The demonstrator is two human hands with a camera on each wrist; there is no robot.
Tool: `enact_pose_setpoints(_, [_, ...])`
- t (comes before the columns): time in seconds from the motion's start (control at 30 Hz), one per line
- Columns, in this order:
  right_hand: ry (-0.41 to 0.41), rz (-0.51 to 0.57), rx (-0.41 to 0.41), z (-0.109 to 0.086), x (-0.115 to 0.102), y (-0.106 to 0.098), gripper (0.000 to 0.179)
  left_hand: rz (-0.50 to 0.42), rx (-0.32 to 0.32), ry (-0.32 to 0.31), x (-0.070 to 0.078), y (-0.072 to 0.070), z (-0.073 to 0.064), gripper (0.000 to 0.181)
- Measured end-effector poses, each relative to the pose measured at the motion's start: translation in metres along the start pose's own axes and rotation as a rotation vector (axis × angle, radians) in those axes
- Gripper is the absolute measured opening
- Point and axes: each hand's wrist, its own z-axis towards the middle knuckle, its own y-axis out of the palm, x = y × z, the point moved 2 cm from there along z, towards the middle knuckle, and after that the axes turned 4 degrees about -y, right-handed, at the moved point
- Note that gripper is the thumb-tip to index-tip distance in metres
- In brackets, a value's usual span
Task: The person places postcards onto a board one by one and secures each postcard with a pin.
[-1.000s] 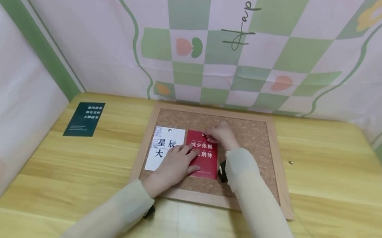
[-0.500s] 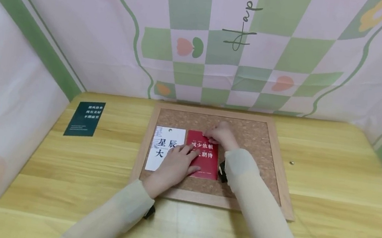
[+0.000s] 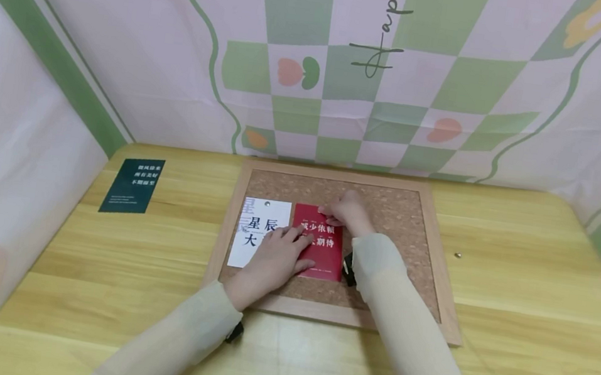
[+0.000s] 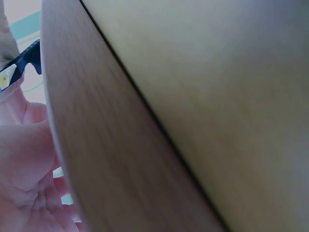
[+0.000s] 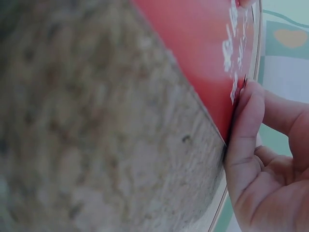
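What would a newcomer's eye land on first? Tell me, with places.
The vivid red card on the framed corkboard, with the left hand across its left side and the right hand at its top edge. Next, the white card just left of it. Then the green-checked backdrop behind the table.

The left grip (image 3: 275, 257) covers lettering on the white card (image 3: 258, 215) and red card (image 3: 324, 255); the right grip (image 3: 351, 212) hides the latter's top corner; cork (image 5: 96, 135) blurs in the right wrist view.
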Motion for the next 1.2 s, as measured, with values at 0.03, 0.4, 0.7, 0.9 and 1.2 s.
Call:
enact_pose_setpoints(0.03, [-0.002, 0.000, -0.002, 0.000, 0.000, 0.000, 0.030, -0.001, -0.001, -0.001, 0.000, 0.000, 0.000, 0.054])
enact_pose_setpoints(0.4, [-0.030, 0.085, 0.006, -0.002, 0.005, -0.003, 0.022, -0.001, -0.009, -0.008, 0.000, -0.001, 0.001, 0.054])
enact_pose_setpoints(0.7, [-0.071, 0.188, -0.089, -0.009, 0.010, -0.006, 0.027, 0.006, -0.021, -0.012, 0.000, 0.002, 0.000, 0.055])
enact_pose_setpoints(0.9, [-0.056, 0.114, -0.112, -0.021, 0.009, -0.019, 0.039, 0.001, -0.025, -0.013, -0.001, 0.004, -0.001, 0.056])
enact_pose_setpoints(1.2, [-0.239, -0.134, -0.014, -0.068, 0.007, -0.056, 0.037, -0.015, -0.026, -0.013, 0.001, 0.000, -0.002, 0.055])
